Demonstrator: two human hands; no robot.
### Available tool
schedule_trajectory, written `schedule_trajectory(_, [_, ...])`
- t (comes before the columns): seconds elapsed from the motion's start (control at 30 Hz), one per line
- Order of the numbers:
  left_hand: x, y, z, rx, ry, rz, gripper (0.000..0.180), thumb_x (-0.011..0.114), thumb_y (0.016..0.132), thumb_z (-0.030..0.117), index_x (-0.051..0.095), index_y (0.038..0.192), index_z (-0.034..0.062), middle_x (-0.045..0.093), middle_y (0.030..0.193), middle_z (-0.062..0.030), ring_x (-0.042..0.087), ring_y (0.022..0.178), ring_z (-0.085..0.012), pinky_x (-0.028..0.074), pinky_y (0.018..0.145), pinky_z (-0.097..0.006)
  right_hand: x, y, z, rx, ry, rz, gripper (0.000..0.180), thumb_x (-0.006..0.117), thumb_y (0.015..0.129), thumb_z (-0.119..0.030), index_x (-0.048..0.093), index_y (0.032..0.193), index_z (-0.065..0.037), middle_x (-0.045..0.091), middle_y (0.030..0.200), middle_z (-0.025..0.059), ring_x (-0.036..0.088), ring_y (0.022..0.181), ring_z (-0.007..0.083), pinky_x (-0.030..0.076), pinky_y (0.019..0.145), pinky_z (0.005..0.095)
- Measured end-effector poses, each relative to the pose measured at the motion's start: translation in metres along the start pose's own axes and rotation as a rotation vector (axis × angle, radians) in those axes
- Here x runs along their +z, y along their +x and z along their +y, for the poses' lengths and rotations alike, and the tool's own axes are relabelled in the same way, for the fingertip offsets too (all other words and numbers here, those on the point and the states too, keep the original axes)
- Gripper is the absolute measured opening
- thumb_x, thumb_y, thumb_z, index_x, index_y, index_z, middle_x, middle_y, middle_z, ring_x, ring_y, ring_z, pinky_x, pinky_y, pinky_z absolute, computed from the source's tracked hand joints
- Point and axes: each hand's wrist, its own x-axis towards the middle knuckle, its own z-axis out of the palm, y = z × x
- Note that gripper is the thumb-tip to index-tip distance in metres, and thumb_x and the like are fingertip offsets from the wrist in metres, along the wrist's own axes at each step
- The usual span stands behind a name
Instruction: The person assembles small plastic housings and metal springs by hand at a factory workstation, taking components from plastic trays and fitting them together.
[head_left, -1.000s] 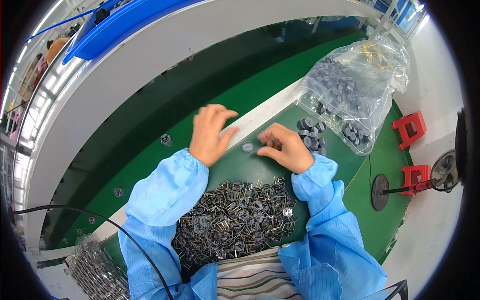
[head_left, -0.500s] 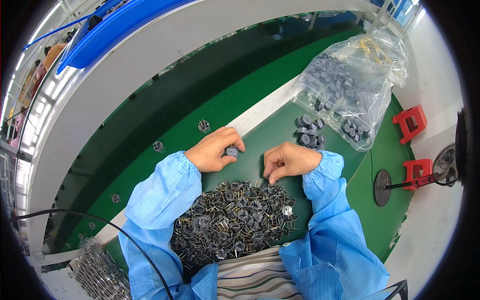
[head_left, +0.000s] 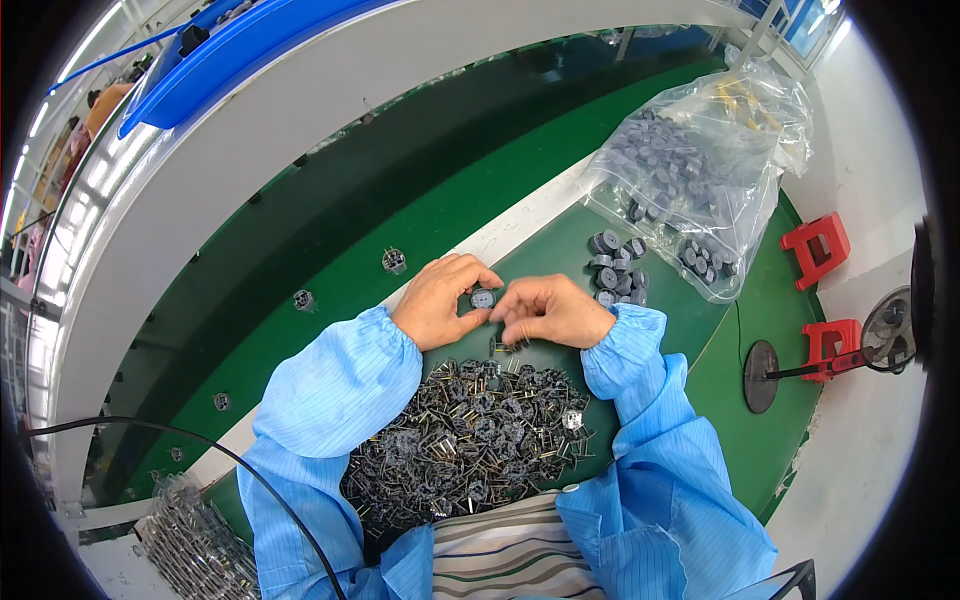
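Note:
My left hand (head_left: 440, 302) is closed around a small round grey cap (head_left: 482, 299), pinched between thumb and fingers with its flat face up. My right hand (head_left: 556, 309) is right beside it, its curled fingertips close to the cap and slightly blurred. Just below my right thumb shows a small dark part with metal pins (head_left: 502, 346); whether the fingers grip it I cannot tell. A heap of black parts with metal pins (head_left: 470, 440) lies on the green table between my forearms.
Loose grey caps (head_left: 618, 268) lie right of my hands, near a clear plastic bag (head_left: 690, 170) of more caps. Several assembled pieces (head_left: 394, 261) rest on the green belt. A packed stack (head_left: 195, 545) is at lower left; red stools (head_left: 815, 248) and a fan (head_left: 888, 318) stand right.
My right hand has moved left and up from the heap's edge to meet my left hand. My left hand shifted slightly right with the cap. Pieces on the belt slid down-left.

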Motion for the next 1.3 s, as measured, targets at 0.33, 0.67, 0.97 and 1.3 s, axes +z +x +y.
schedule_trajectory(0.33, [0.000, -0.001, 0.006, -0.046, -0.032, 0.021, 0.046, 0.088, 0.077, 0.020, 0.062, 0.114, 0.0092, 0.059, 0.105, -0.0078, 0.060, 0.100, -0.0291, 0.047, 0.090, -0.042, -0.004, 0.008, 0.004, -0.414, -0.567, 0.526, 0.022, 0.082, 0.081, 0.003, 0.074, 0.101, -0.001, 0.061, 0.087, 0.0032, 0.056, 0.068, 0.0099, 0.047, 0.061, 0.0268])
schedule_trajectory(0.67, [0.000, -0.003, 0.004, 0.044, 0.052, 0.084, 0.039, 0.085, 0.076, 0.012, 0.057, 0.103, 0.0078, 0.053, 0.107, -0.0115, 0.057, 0.102, -0.0317, 0.048, 0.088, -0.040, -0.014, 0.002, -0.007, -0.257, -0.529, 0.551, 0.018, 0.082, 0.084, -0.004, 0.072, 0.098, -0.001, 0.062, 0.087, 0.0077, 0.062, 0.071, 0.0174, 0.051, 0.066, 0.0322])
schedule_trajectory(0.97, [0.003, -0.001, -0.003, 0.057, 0.015, 0.061, 0.037, 0.091, 0.074, 0.021, 0.067, 0.097, 0.0062, 0.055, 0.104, -0.0098, 0.058, 0.103, -0.0306, 0.049, 0.088, -0.042, -0.006, 0.008, 0.004, -0.203, -0.579, 0.439, 0.013, 0.082, 0.083, -0.011, 0.070, 0.086, -0.005, 0.065, 0.084, 0.0061, 0.063, 0.085, 0.0242, 0.051, 0.070, 0.0380])
schedule_trajectory(1.3, [0.006, -0.001, -0.008, 0.094, 0.013, 0.084, 0.038, 0.092, 0.073, 0.024, 0.069, 0.097, 0.0060, 0.057, 0.104, -0.0075, 0.060, 0.101, -0.0289, 0.049, 0.088, -0.041, 0.009, 0.019, 0.008, -0.432, -0.746, 0.434, 0.014, 0.081, 0.081, -0.011, 0.067, 0.084, -0.006, 0.066, 0.087, 0.0050, 0.062, 0.087, 0.0271, 0.050, 0.073, 0.0401])
